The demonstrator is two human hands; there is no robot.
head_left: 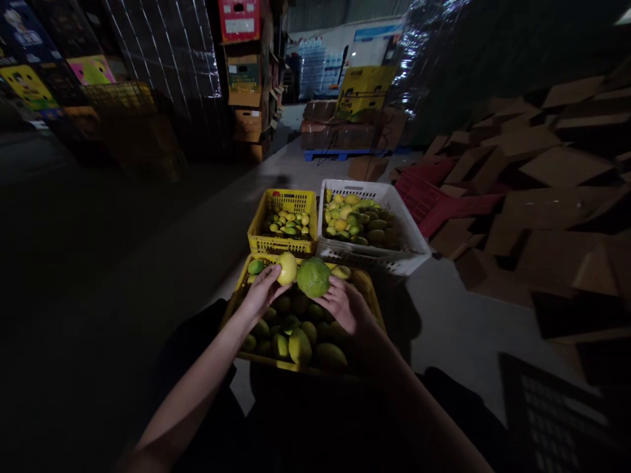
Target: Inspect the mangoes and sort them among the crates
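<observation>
My left hand (263,289) is closed on a yellow lemon (286,269), held up over the near crate. Close beside it, my right hand (346,302) grips a larger green citrus fruit (313,278) with bumpy skin. Below both hands is a yellow plastic crate (372,299) full of green and yellowish fruit (300,346), partly in shadow. Behind it stand a smaller-looking yellow crate (282,246) with small yellow and green fruit (290,220), and a white crate (414,246) heaped with yellow and green lemons (352,220).
Flattened and open cardboard boxes (557,210) pile up on the right, with a red crate (424,197) among them. A blue pallet (340,154) bears wrapped goods and yellow boxes (365,92) farther back. Stacked cartons (245,79) rise behind, left of centre. The left side is dark.
</observation>
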